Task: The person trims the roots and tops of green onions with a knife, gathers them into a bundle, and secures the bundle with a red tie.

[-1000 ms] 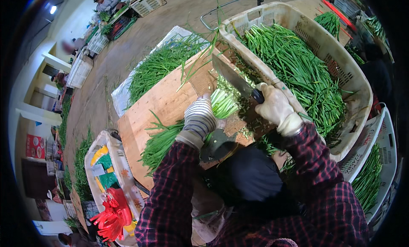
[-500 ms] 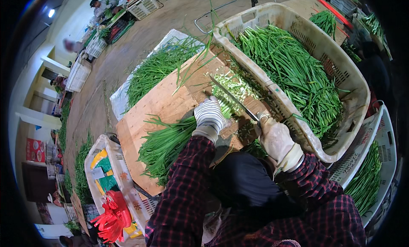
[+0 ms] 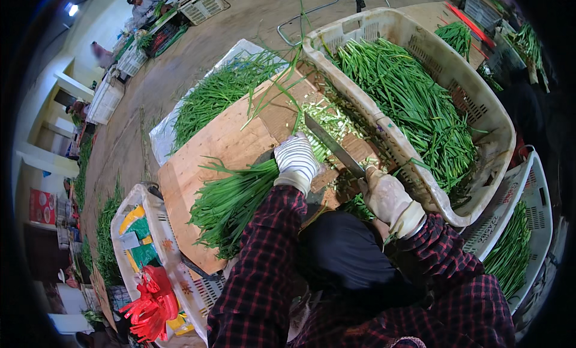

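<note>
In a striped white glove, my left hand (image 3: 296, 159) is closed around a bunch of garlic chives (image 3: 237, 195), pressing it on the wooden board (image 3: 210, 148). The green leaves fan out toward the near left, and the pale stem ends point to the far right. My right hand (image 3: 387, 196), in a stained pale glove, grips the handle of a knife (image 3: 331, 142). Its long blade slants to the far left, across the stem end of the bunch. I cannot tell whether the edge touches the stems. Chopped pale stem pieces (image 3: 336, 121) lie beyond and beside the blade.
A large crate (image 3: 384, 123) heaped with chives stands right of the board, another crate (image 3: 501, 219) nearer right. Loose greens (image 3: 219, 99) lie on a white sheet beyond the board. At near left, a basket (image 3: 195, 288) carries red plastic ties (image 3: 155, 303). People sit far left.
The knife has shifted slightly right and toward me, its blade turned so more of its flat side shows. My left hand still grips the chives in about the same place.
</note>
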`<state>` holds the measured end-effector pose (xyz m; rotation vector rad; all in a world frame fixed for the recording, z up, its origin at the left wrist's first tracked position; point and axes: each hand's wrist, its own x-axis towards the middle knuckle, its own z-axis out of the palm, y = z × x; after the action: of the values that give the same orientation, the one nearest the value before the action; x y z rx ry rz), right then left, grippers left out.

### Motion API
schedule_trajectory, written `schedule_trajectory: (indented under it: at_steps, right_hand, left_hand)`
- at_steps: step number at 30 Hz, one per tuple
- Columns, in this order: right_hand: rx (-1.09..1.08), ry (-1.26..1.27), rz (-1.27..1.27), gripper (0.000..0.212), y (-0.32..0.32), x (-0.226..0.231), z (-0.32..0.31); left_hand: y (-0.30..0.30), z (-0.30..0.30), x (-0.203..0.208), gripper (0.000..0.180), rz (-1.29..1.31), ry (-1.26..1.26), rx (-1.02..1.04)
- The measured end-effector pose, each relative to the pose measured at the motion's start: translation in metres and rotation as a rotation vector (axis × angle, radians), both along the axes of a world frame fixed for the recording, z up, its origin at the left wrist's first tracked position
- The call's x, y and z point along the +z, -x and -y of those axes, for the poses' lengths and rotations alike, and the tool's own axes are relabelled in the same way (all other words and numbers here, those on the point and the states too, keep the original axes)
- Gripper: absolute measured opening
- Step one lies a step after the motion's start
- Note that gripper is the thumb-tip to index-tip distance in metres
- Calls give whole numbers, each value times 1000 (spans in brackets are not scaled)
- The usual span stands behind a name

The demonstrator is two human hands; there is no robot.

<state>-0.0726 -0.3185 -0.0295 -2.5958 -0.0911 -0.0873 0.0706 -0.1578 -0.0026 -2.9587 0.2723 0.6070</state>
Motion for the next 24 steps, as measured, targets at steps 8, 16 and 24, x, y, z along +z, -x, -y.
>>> schedule_trajectory:
  at_steps: [8, 16, 24]
  right_hand:
    - [179, -19, -66, 18, -37, 13, -2]
    - [34, 24, -191, 15, -113, -48, -59]
    - [38, 4, -316, 20, -70, -28, -28]
  left_hand:
    - [3, -11, -19, 85, 56, 48, 46]
    - [-8, -9, -34, 67, 129, 143, 76]
    - [-6, -12, -8, 93, -44, 85, 81]
